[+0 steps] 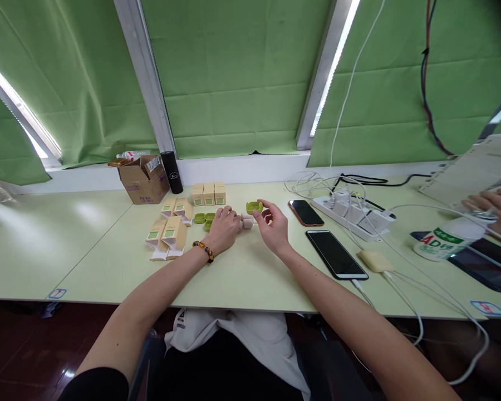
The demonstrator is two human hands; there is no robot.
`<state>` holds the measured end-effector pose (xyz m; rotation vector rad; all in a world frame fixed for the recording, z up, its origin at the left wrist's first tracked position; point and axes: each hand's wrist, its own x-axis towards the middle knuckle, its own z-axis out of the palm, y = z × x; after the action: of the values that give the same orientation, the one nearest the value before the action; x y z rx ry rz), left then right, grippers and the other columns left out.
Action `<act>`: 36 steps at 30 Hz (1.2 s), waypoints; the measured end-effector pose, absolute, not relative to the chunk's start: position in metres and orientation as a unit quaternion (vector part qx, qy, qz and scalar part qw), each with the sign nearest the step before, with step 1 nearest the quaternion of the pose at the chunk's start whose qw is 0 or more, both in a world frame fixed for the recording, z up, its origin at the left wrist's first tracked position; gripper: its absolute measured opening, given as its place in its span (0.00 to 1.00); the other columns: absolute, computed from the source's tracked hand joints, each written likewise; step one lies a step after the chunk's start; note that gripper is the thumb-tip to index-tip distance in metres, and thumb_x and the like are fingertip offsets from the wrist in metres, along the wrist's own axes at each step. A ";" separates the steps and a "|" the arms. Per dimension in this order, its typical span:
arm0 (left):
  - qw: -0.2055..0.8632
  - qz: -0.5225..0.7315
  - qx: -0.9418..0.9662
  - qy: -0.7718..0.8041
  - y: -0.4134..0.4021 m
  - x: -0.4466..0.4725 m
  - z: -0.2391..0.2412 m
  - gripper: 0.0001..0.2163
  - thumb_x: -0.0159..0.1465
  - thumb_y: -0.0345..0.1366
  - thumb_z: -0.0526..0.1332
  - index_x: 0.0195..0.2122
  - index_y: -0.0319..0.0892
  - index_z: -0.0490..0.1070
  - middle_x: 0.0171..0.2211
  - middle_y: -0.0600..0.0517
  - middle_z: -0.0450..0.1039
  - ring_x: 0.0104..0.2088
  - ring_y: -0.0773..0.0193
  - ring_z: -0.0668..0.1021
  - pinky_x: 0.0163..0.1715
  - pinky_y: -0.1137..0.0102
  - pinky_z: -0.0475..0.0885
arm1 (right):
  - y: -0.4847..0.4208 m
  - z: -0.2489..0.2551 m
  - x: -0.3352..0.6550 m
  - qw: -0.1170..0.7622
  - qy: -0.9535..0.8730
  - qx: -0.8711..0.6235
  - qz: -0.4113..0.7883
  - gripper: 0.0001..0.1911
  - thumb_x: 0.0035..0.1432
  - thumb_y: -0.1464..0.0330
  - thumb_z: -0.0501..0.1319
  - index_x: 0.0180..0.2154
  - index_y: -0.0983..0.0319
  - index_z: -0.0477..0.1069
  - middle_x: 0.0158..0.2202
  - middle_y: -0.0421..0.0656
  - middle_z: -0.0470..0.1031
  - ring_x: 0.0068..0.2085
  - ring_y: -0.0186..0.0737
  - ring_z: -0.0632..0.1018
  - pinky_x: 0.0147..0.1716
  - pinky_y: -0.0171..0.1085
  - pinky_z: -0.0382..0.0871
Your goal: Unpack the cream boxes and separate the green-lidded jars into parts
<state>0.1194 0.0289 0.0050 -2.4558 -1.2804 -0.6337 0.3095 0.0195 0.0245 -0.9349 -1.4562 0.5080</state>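
"What's on the pale worktop (108, 253) under the green blinds (237, 72)?"

"Beige cartons (174, 234), some with white flaps out, and small green cases (199, 218) beside the left hand (222, 229). I can't tell what they contain."

"And the fingers?"

"The right hand (274, 226) pinches another green case (254, 207); the left's bunch by small white pieces (247, 221), grip unclear. I'd keep that case level, pinched lightly."

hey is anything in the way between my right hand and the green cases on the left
Yes: your left hand, with pale pieces beside it, lies between your right hand and the green cases.
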 end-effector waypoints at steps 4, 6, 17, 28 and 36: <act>0.148 -0.201 -0.855 -0.455 0.032 0.119 0.004 0.10 0.70 0.35 0.60 0.50 0.39 0.74 0.50 0.36 0.76 0.59 0.41 0.68 0.60 0.47 0.59 | 0.019 0.025 0.309 0.620 -0.633 -0.408 0.221 0.23 0.63 0.53 0.65 0.54 0.59 0.76 0.49 0.49 0.81 0.36 0.40 0.76 0.34 0.41 0.72; 0.152 -0.186 -0.853 -0.463 0.034 0.118 0.006 0.11 0.70 0.36 0.60 0.50 0.39 0.73 0.50 0.36 0.76 0.59 0.41 0.69 0.60 0.47 0.59 | 0.020 0.024 0.309 0.620 -0.635 -0.406 0.220 0.23 0.63 0.53 0.65 0.54 0.59 0.76 0.49 0.49 0.80 0.36 0.40 0.76 0.34 0.41 0.72; 0.138 -0.134 -0.857 -0.478 0.050 0.116 0.009 0.20 0.71 0.37 0.53 0.62 0.36 0.67 0.62 0.33 0.70 0.69 0.38 0.62 0.67 0.41 0.51 | 0.019 0.024 0.310 0.617 -0.641 -0.403 0.214 0.24 0.63 0.52 0.65 0.54 0.59 0.76 0.49 0.48 0.80 0.36 0.40 0.76 0.34 0.41 0.72; 0.112 -0.177 -0.845 -0.492 0.053 0.120 0.006 0.24 0.70 0.36 0.53 0.65 0.33 0.65 0.67 0.29 0.64 0.71 0.35 0.61 0.68 0.39 0.50 | 0.020 0.023 0.310 0.618 -0.646 -0.397 0.210 0.23 0.64 0.53 0.65 0.54 0.59 0.76 0.48 0.48 0.80 0.36 0.40 0.76 0.33 0.41 0.71; 0.093 -0.202 -0.885 -0.409 0.039 0.132 0.020 0.16 0.70 0.35 0.55 0.56 0.41 0.71 0.57 0.37 0.74 0.70 0.37 0.60 0.68 0.40 0.49 | 0.021 0.026 0.313 0.634 -0.626 -0.402 0.210 0.25 0.64 0.52 0.65 0.55 0.59 0.75 0.49 0.49 0.80 0.36 0.40 0.76 0.34 0.41 0.72</act>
<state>0.1324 0.0387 0.0201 -2.6277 -1.2151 -0.5983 0.3129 0.0208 0.0262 -0.9179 -1.4320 0.4796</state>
